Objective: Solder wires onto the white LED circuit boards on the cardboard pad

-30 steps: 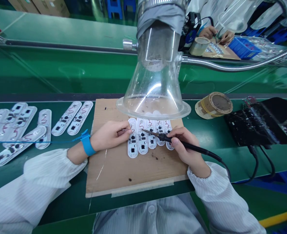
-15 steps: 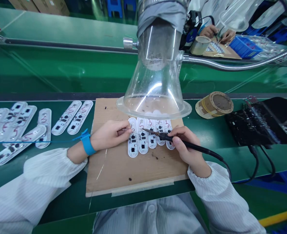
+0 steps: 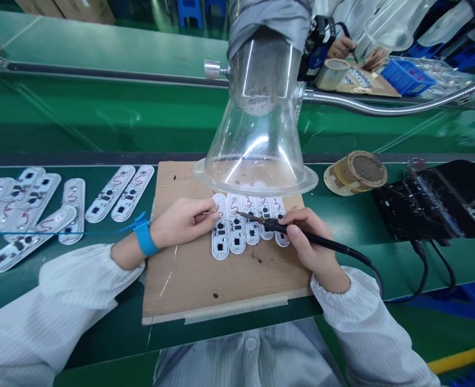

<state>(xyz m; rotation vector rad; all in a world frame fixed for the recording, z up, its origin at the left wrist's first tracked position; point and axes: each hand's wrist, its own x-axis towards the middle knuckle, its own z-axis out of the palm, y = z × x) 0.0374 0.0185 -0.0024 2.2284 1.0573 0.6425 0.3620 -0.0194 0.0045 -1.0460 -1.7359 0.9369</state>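
Today's bench note, near to far: the left hand (image 3: 183, 223) was closed in a pinch on a thin solder wire (image 3: 208, 214), and a blue wrist strap (image 3: 143, 239) sat around that wrist. The right hand (image 3: 307, 242) gripped a soldering iron (image 3: 313, 240) like a pen, its cable trailing off to the right. Five white circuit boards (image 3: 237, 228) lay side by side on a cardboard sheet (image 3: 221, 285), directly ahead of the person and between the hands. Their long axes ran away from the body. The left fingertips were beside the leftmost board, while the right hand was just beside the rightmost one. The iron's shaft crossed the row diagonally, with its tip over the upper part of the second board from the left. The wire end stopped near the top of the leftmost board. Overhead, the rim of a clear fume hood (image 3: 257, 140) hung just beyond the boards' far ends. Further boards (image 3: 110, 193) lay left of the cardboard on the green worktop (image 3: 100, 333). A tape roll (image 3: 356, 173) and a dark tray (image 3: 426, 201) stood to the right. Across the line, a co-worker's hands (image 3: 340, 48) worked beside a blue crate (image 3: 407, 78).
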